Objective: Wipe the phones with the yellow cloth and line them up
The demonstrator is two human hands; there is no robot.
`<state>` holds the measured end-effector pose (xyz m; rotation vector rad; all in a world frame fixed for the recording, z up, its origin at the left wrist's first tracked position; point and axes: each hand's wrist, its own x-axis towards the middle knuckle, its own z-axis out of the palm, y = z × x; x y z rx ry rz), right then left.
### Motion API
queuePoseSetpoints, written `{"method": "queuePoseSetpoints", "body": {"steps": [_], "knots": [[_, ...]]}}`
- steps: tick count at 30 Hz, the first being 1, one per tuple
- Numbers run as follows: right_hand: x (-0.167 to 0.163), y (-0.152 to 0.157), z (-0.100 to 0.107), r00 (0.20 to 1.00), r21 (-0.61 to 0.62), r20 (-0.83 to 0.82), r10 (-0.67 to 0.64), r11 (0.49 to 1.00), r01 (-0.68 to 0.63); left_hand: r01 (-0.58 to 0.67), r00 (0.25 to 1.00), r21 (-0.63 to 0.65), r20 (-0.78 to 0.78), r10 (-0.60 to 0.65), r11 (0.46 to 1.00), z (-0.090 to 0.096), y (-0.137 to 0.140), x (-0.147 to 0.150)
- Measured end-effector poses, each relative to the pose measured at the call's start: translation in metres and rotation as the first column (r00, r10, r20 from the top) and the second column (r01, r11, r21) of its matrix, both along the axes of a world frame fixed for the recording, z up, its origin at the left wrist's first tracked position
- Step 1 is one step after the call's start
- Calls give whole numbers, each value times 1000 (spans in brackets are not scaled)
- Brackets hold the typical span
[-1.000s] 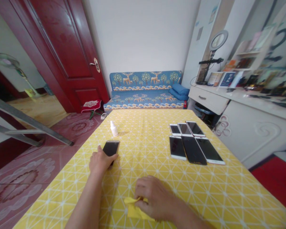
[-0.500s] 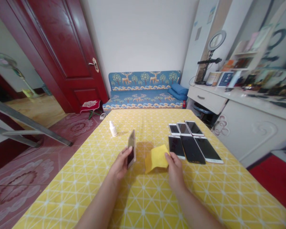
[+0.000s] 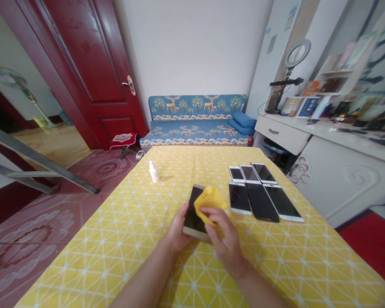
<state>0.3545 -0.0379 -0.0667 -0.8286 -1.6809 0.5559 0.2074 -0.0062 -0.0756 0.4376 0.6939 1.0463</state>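
My left hand grips a smartphone with a dark screen and a gold-coloured frame, its screen facing up towards me. A yellow cloth is pinched in the fingers of my right hand and lies against the right part of that screen. Part of the screen is hidden by the cloth and my fingers. To the right, several phones lie face up in two rows, among them a black phone and a large white-framed phone. A small white bottle stands upright at the left.
The table has a yellow patterned cloth. Behind it is a blue sofa. A white dresser with a ring light stands at the right, and a red door and a small stool are at the left.
My left hand has brought the phone to the right and turned its screen up. My right hand has moved left, and the cloth, now bunched, has come onto the screen.
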Motion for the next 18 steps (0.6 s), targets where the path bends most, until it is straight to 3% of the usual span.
{"method": "queuePoseSetpoints", "body": {"steps": [3,5,8,11,15,18], "knots": [[-12,-9,3,945,200,286,157,955,-219,-90,995,37,-42,92,995,-9,-10,1],[-16,-8,1,923,234,362,133,945,-228,-129,990,37,-55,130,991,-12,-14,2],[-12,5,-9,938,206,346,16,974,-92,-106,994,6,-15,106,994,-6,-14,5],[0,22,-20,953,142,282,-109,987,71,31,998,-36,58,-29,999,5,-10,11],[18,38,-28,942,37,150,-301,954,299,224,975,-26,13,-223,974,8,-14,18],[26,42,-25,918,2,74,-389,921,390,324,944,-7,-64,-324,946,7,-20,22]]}}
